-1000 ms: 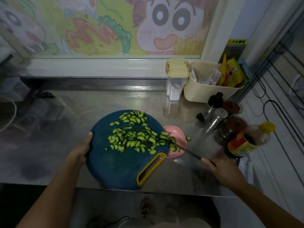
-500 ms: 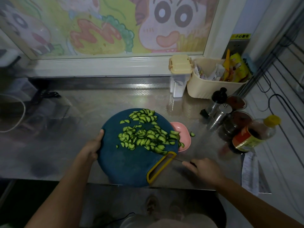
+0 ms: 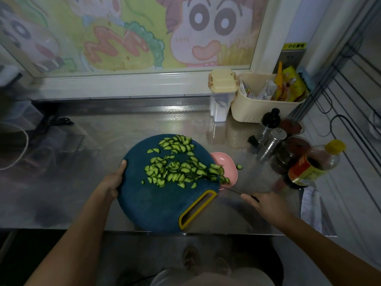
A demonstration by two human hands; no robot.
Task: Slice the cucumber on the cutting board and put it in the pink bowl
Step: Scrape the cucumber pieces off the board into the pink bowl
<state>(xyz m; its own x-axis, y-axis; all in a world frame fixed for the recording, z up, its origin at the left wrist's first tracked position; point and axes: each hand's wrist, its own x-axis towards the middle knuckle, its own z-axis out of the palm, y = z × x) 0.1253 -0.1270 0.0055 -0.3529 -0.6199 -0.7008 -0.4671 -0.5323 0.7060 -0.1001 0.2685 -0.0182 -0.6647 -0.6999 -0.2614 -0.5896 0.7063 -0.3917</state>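
Observation:
A round dark blue cutting board [image 3: 156, 203] with a yellow-rimmed handle slot lies over the counter's front edge, covered with several green cucumber slices [image 3: 177, 168]. Its right edge overlaps the pink bowl [image 3: 227, 168], where a few slices lie at the rim. My left hand [image 3: 112, 182] grips the board's left edge. My right hand [image 3: 266, 205] holds a knife [image 3: 233, 190] by its dark handle, with the blade tip among the slices at the board's right edge. One loose slice [image 3: 239, 166] sits on the counter just right of the bowl.
Right of the bowl stand a pepper grinder [image 3: 268, 124], a steel shaker [image 3: 272, 143], dark jars and a yellow-capped sauce bottle [image 3: 313, 164]. A cream basket [image 3: 266, 108] and a lidded container [image 3: 221, 93] sit at the back wall. A black cable and clamp lie far left.
My right hand drew the knife back toward me, then brought its tip up to the slices at the board's right edge. The left hand keeps its grip on the board.

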